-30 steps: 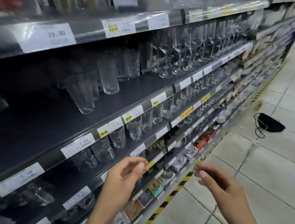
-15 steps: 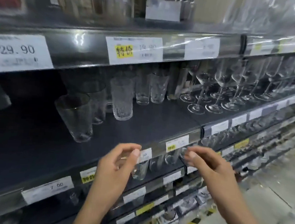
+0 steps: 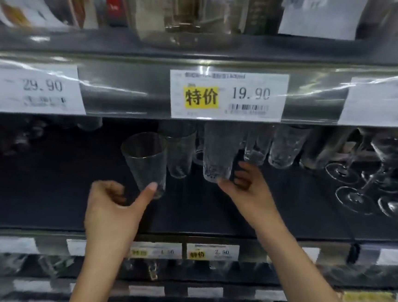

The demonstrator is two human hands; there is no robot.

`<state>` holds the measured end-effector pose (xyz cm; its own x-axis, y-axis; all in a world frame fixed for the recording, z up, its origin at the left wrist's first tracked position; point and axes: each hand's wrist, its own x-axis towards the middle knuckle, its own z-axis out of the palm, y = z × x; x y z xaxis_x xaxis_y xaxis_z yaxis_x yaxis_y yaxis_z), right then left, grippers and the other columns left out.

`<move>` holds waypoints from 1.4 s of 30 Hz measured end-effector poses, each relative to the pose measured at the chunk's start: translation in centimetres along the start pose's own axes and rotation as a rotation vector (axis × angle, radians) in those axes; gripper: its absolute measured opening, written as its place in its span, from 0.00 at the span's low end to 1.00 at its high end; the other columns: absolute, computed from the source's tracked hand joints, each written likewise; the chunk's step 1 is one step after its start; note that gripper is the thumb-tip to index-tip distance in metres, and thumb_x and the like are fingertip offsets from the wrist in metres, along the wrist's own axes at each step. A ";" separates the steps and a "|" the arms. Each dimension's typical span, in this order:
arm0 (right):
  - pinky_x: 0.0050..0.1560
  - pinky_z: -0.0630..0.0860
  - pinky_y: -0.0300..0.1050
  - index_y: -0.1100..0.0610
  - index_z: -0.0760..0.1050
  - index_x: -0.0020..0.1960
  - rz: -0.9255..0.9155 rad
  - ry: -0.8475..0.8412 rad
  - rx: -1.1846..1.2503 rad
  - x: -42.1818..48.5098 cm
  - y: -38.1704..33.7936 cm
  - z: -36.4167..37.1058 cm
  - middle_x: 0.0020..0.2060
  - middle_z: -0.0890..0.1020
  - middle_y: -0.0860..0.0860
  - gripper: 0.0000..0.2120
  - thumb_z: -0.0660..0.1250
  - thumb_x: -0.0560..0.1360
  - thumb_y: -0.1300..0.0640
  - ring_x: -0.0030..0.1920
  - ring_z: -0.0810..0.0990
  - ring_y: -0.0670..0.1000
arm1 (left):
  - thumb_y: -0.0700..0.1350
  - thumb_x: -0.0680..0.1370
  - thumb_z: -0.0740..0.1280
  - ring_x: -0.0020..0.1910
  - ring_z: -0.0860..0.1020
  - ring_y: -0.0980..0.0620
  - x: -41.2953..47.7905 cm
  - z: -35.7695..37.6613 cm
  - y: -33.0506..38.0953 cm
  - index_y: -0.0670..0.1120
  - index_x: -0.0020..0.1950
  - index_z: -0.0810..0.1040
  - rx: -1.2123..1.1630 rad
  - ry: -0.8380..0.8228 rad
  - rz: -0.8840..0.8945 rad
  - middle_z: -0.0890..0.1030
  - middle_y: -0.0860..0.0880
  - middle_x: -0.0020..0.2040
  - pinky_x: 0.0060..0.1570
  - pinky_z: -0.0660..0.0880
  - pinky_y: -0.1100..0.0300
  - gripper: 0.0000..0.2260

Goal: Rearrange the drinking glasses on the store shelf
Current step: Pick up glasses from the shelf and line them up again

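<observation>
Far left: white price label reading 29.90 on the edge of the shelf above. Below it runs the dark grey store shelf. The left hand reaches in over the shelf front. Its grip is half curled, with the thumb tip against the lower wall of a clear smooth tapered tumbler and the fingers bunched just left of the glass. Cannot tell if it actually holds it. A second clear tumbler stands just behind.

Centre: white label with a yellow patch, 19.90. Under it is a tall clear textured tumbler on the shelf. The right hand has its grip pinching the base, thumb at the bottom edge and fingers curled at the right side.

Further right: a row of similar textured tumblers toward the back, then clear stemmed wine glasses, blurred.
</observation>
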<state>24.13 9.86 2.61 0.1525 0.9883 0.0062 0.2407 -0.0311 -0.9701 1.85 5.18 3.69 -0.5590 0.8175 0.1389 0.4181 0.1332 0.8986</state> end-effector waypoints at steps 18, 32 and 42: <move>0.53 0.77 0.45 0.53 0.73 0.63 -0.154 -0.079 -0.314 7.0 0.6 0.7 0.54 0.83 0.47 0.34 0.74 0.65 0.33 0.55 0.81 0.51 | 0.44 0.69 0.80 0.48 0.76 0.67 4.3 3.5 0.5 0.46 0.66 0.67 -0.116 -0.135 0.111 0.78 0.58 0.52 0.40 0.72 0.78 0.32; 0.53 0.79 0.44 0.47 0.76 0.60 -0.279 -0.292 0.075 0.4 -0.6 -0.9 0.49 0.84 0.42 0.32 0.76 0.59 0.40 0.50 0.83 0.40 | 0.48 0.64 0.80 0.51 0.81 0.61 -3.1 -1.6 0.6 0.53 0.63 0.71 -0.464 0.166 0.215 0.81 0.53 0.53 0.50 0.76 0.68 0.31; 0.45 0.83 0.50 0.57 0.77 0.65 0.111 -0.923 0.610 -7.1 -3.5 5.1 0.53 0.85 0.58 0.44 0.82 0.53 0.40 0.51 0.86 0.57 | 0.61 0.59 0.80 0.51 0.80 0.39 -8.6 -8.9 -3.2 0.38 0.68 0.70 -0.790 0.269 0.074 0.80 0.36 0.58 0.57 0.76 0.38 0.46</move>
<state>17.32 3.74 4.73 -0.6888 0.7245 -0.0248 -0.2808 -0.2982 -0.9123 -1.11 -7.25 3.30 -0.7434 0.6338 0.2135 -0.1084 -0.4291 0.8967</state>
